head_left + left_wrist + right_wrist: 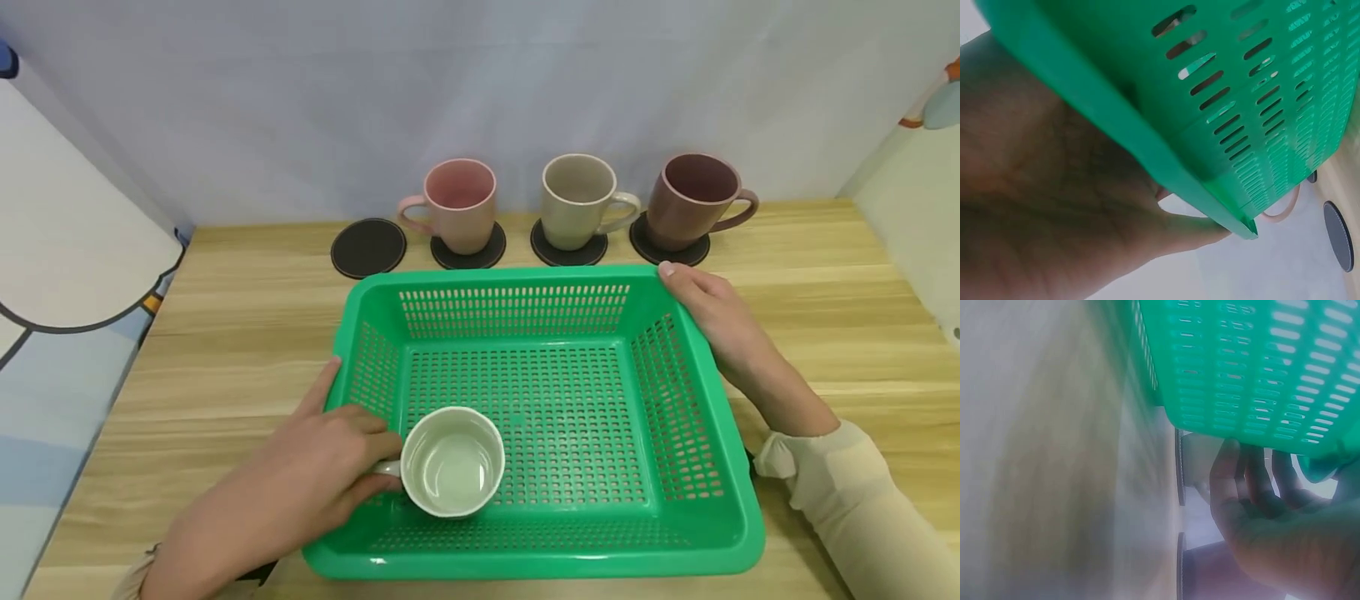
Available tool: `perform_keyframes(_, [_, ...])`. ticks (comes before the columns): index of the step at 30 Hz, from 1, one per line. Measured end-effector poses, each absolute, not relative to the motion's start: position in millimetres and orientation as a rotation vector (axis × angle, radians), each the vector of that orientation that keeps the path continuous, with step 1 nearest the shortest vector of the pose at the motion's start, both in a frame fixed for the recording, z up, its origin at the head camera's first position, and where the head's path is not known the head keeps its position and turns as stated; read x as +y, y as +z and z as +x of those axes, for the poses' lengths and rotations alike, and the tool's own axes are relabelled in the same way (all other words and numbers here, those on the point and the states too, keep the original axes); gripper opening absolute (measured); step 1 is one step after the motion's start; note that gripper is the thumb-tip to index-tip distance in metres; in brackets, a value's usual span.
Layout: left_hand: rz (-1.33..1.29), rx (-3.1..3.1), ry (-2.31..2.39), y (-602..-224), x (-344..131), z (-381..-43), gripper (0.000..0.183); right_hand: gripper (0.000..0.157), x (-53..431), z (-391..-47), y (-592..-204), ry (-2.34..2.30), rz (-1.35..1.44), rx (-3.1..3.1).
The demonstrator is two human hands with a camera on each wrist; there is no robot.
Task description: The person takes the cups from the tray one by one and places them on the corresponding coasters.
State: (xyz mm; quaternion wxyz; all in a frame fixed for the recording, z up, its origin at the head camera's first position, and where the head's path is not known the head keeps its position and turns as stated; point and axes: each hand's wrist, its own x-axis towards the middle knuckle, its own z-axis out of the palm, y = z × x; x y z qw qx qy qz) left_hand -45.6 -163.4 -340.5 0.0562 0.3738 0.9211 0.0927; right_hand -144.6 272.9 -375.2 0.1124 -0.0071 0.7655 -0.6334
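Note:
A pale whitish-green mug (452, 479) is in the front left part of a green plastic basket (558, 564), its opening facing up and its handle to the left. My left hand (330, 454) reaches over the basket's left side and pinches the mug's handle between thumb and fingers, while one finger extends along the rim. At the far right corner, my right hand (716, 317) grips the basket, thumb on the rim; its fingers (1225, 469) lie against the outside in the right wrist view.
Behind the basket, a pink mug (461, 208), a grey-beige mug (573, 204) and a dark maroon mug (686, 208) stand on black round coasters. A bare black coaster (368, 248) lies at their left. A pale cloth wall (480, 92) rises behind the wooden table (225, 333).

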Motion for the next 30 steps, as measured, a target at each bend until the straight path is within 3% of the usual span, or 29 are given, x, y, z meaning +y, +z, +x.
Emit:
perform_keyframes(20, [1.131, 2.821, 0.49, -337, -152, -50, 0.01, 0.034, 272, -144, -377, -1.868, -0.035, 2.236])
perform_keyframes(30, [0.954, 2.597, 0.822, -334, -145, -52, 0.025, 0.033, 273, -142, -375, -1.871, -0.005, 2.232])
